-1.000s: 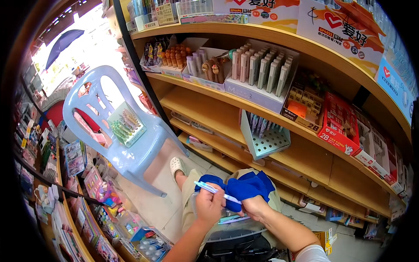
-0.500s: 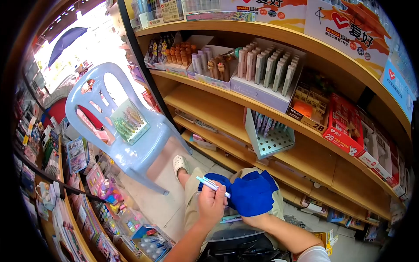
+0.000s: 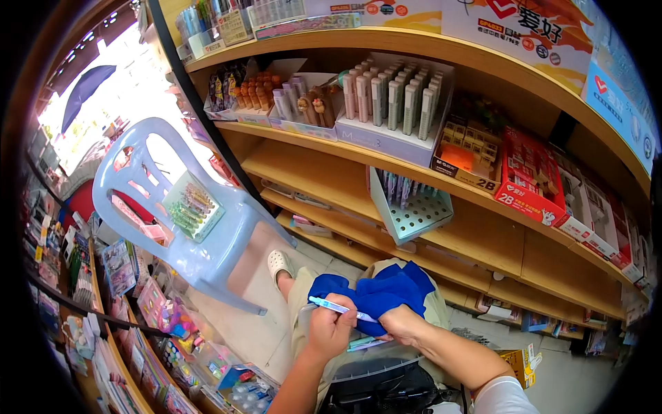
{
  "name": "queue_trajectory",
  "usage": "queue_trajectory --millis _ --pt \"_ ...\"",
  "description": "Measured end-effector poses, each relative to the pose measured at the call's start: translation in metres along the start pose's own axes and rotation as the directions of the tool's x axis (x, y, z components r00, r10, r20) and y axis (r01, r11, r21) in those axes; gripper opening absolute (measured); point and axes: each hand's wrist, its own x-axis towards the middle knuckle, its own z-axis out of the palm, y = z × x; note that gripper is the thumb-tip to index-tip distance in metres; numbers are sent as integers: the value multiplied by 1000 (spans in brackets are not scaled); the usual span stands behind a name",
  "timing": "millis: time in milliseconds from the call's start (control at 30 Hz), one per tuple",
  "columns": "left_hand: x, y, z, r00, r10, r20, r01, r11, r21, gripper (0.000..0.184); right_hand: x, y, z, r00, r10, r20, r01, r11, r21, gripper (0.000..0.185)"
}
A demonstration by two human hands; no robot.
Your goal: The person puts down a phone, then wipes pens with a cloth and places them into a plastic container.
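Observation:
A light blue and white pen (image 3: 321, 302) lies slantwise in my left hand (image 3: 328, 331), whose fingers are closed round it. My right hand (image 3: 403, 324) grips a bunched blue cloth (image 3: 394, 288) at the pen's right end; whether it also pinches the pen tip I cannot make out. The cloth spreads over my lap and passes behind the pen. Below my hands, several pastel pens (image 3: 365, 343) lie in a clear plastic container (image 3: 376, 370) on my lap. A black item (image 3: 379, 392) sits close to my body.
A blue plastic chair (image 3: 227, 234) at left carries a box of pens (image 3: 193, 207). Wooden shelves (image 3: 476, 241) in front hold pen boxes, and a tilted green pen holder (image 3: 414, 217). Crowded stationery racks (image 3: 145, 345) line the left. A yellow box (image 3: 522, 366) stands at lower right.
My right hand has risen with the cloth towards the pen's right end. The pen stays in my left hand, now lying flatter. The view has shifted slightly to the right.

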Motion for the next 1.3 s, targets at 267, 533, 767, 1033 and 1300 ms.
queue_trajectory --millis 267,533,767,1033,1300 --pt "3 1 -3 981 -122 -150 87 970 -226 18 -10 -13 14 988 -156 -7 156 987 -26 25" --pt "4 2 3 964 -190 -185 148 965 -218 16 -12 -23 17 527 -760 380 450 -129 -883 10" --pt "4 8 5 982 -150 -115 147 988 -39 10 -7 -14 13 465 -837 288 542 12 -840 12" --pt "-2 -3 -1 993 70 95 -84 985 148 7 -3 -3 3 999 -38 -30 36 995 -91 25" --pt "-3 0 -1 989 -105 -104 80 973 -215 11 -2 -8 10 1000 17 -11 -16 997 75 31"
